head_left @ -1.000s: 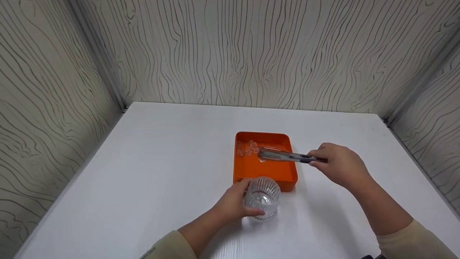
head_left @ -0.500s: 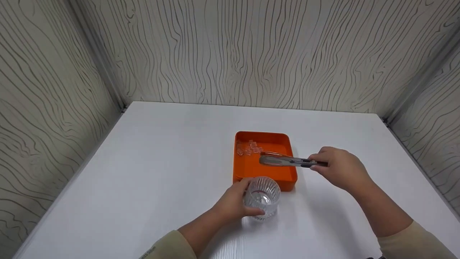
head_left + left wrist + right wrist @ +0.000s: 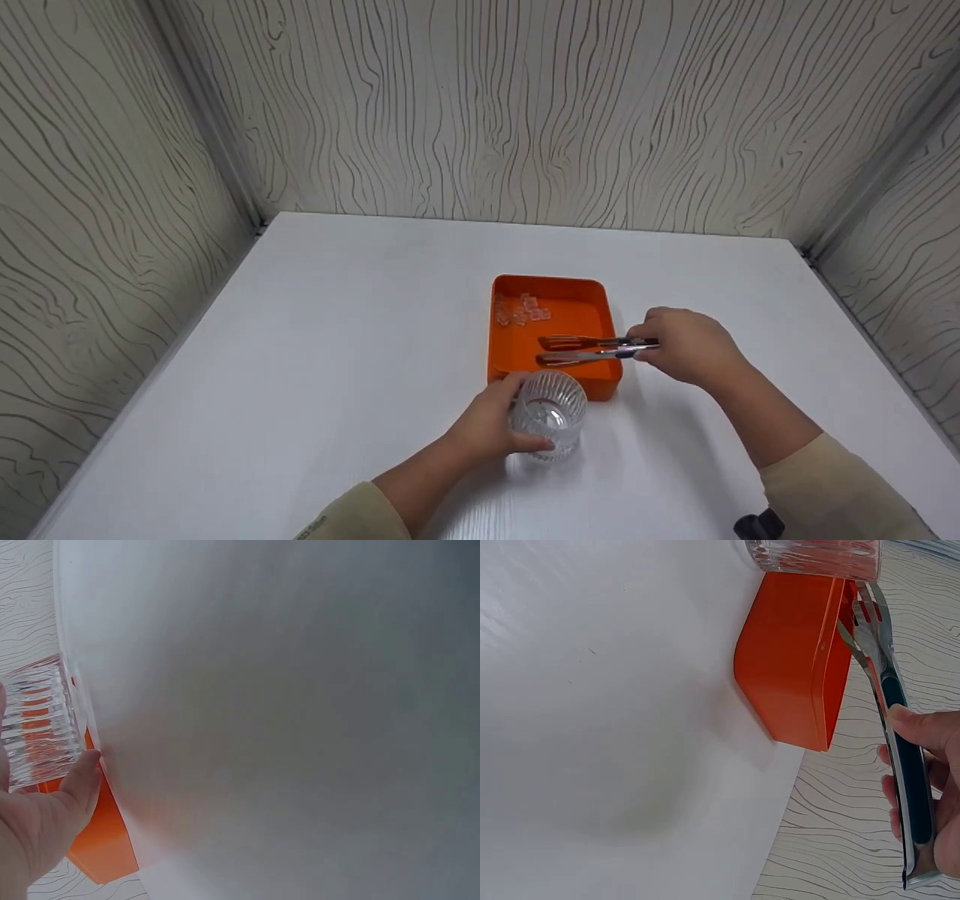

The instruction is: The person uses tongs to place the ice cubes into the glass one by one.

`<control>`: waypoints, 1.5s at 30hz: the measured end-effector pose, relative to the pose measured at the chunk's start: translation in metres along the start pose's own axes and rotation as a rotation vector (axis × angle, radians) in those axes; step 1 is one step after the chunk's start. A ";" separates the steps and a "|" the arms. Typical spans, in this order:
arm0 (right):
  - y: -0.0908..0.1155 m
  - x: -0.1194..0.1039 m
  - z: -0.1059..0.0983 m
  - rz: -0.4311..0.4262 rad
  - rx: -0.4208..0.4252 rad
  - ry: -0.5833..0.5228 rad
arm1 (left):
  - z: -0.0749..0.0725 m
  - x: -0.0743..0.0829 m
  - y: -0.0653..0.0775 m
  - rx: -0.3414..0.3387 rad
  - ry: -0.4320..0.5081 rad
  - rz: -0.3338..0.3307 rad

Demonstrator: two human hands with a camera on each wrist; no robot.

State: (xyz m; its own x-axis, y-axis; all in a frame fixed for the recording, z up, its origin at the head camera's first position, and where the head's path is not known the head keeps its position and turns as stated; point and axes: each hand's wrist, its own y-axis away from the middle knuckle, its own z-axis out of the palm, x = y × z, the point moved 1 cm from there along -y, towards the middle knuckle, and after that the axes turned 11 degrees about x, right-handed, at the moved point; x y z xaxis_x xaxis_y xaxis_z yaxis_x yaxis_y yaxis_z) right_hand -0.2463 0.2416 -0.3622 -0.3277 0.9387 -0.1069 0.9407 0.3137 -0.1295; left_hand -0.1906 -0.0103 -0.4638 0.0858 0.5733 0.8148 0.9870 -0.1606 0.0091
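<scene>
In the head view, my left hand (image 3: 480, 427) grips a clear ribbed glass (image 3: 553, 420) from its left side, thumb across the front. The glass stands upright just in front of an orange tray (image 3: 514, 352). Several small clear cubes (image 3: 530, 303) lie in the tray's back left part. My right hand (image 3: 688, 346) holds metal tongs (image 3: 577, 357) by the handle, reaching over the tray's front half from the right. The two tong arms are spread apart, and I see nothing between them. In the right wrist view, the slotted tong ends (image 3: 870, 622) overlap the tray's rim. Reflections obscure the glass's inside.
A white table (image 3: 360, 322) carries the tray and glass. Patterned panels (image 3: 480, 112) enclose it at the back and both sides. A small black object (image 3: 759, 525) shows by the right sleeve at the bottom edge.
The tongs have moved from beside the cubes toward the front of the tray, and their arms have spread apart. My left hand and the glass have stayed in place.
</scene>
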 end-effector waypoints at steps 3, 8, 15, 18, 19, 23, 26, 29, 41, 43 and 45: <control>-0.003 -0.001 0.004 -0.014 -0.019 0.001 | 0.000 0.000 0.000 -0.002 0.000 -0.009; -0.006 -0.004 0.011 -0.033 -0.040 -0.005 | 0.000 0.000 0.000 -0.002 0.007 -0.004; -0.008 -0.008 0.020 -0.064 -0.051 0.005 | -0.001 -0.001 0.000 0.002 0.010 0.041; -0.008 -0.008 0.024 -0.067 -0.053 0.007 | -0.001 -0.001 0.000 0.003 0.017 0.054; -0.009 -0.008 0.024 -0.063 -0.057 0.002 | -0.001 -0.001 0.000 0.002 0.019 0.053; -0.010 -0.007 0.026 -0.035 -0.070 -0.013 | 0.000 -0.002 -0.001 0.000 0.018 0.037; -0.011 -0.007 0.026 -0.013 -0.077 -0.015 | 0.000 -0.003 -0.001 0.000 0.014 0.032; -0.011 -0.007 0.026 0.003 -0.081 -0.011 | 0.000 -0.003 -0.001 0.000 0.015 0.034; -0.012 -0.009 0.027 0.031 -0.037 0.016 | 0.000 -0.003 0.000 0.005 0.023 0.033; -0.012 -0.009 0.028 0.035 -0.018 0.020 | 0.000 -0.002 0.000 0.004 0.022 0.049; -0.012 -0.008 0.028 0.036 -0.004 0.026 | 0.000 -0.002 0.000 0.003 0.020 0.066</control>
State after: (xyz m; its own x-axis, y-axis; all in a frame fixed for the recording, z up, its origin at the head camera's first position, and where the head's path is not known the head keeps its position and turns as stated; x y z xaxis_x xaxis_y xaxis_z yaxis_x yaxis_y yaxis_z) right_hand -0.2575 0.2258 -0.3871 -0.2912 0.9528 -0.0862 0.9522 0.2800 -0.1220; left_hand -0.1909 -0.0120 -0.4654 0.1478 0.5458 0.8248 0.9797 -0.1948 -0.0466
